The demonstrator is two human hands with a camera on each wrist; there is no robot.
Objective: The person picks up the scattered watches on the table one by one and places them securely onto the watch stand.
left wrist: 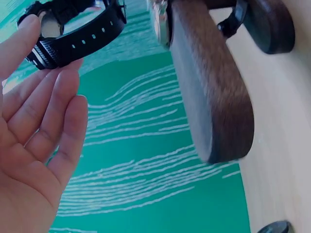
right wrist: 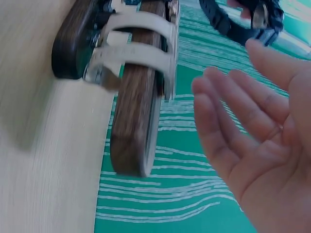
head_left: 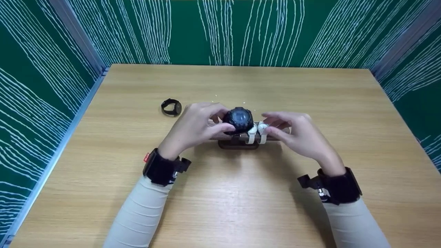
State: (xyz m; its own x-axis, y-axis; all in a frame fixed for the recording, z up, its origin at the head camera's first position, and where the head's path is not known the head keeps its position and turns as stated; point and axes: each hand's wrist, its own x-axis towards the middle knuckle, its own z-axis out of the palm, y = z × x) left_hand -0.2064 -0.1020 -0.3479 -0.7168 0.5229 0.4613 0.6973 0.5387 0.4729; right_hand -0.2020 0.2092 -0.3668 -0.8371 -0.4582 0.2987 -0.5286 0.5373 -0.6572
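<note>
My left hand (head_left: 197, 124) pinches a black digital watch (head_left: 239, 119) between thumb and fingers, face up, above a dark wooden watch stand (left wrist: 226, 102). In the left wrist view its buckled strap forms a loop away from the bar. Two white-strapped watches (right wrist: 141, 56) hang side by side round the stand's bar. Beside them, a dark strap (head_left: 235, 138) also circles the bar, its upper part hidden by the black watch. Near the bar's right end, my right hand (head_left: 299, 135) holds nothing, fingers loosely bent, close to the white watches in the head view.
Another black watch (head_left: 176, 107) lies on its side on the wooden table (head_left: 227, 193), left of the stand. Tiny white specks dot the tabletop behind the stand. Green panels with white streaks (head_left: 237, 34) rise along the back and sides.
</note>
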